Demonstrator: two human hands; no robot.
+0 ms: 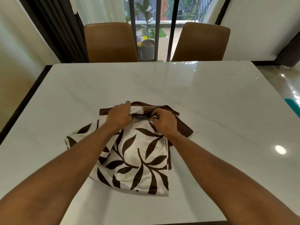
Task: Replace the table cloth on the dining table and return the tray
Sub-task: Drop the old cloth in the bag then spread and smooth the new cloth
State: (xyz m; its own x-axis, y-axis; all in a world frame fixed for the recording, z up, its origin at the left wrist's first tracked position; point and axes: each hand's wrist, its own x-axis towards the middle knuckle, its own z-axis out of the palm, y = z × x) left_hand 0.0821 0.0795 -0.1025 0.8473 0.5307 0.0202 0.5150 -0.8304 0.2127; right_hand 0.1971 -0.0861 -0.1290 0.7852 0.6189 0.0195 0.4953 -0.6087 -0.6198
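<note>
A folded table cloth (136,161), cream with dark brown leaves and a brown border, lies on the glossy white dining table (203,98), near its front middle. My left hand (119,116) grips the far folded edge of the cloth, fingers curled around a bunch of fabric. My right hand (164,121) pinches the same far edge just to the right, beside the brown border. Both forearms reach over the cloth and hide part of it. No tray is in view.
Two brown chairs (110,43) (201,42) stand at the table's far side before a barred glass door with potted plants outside. A teal object (292,106) shows at the right edge. A wall runs close along the table's left side.
</note>
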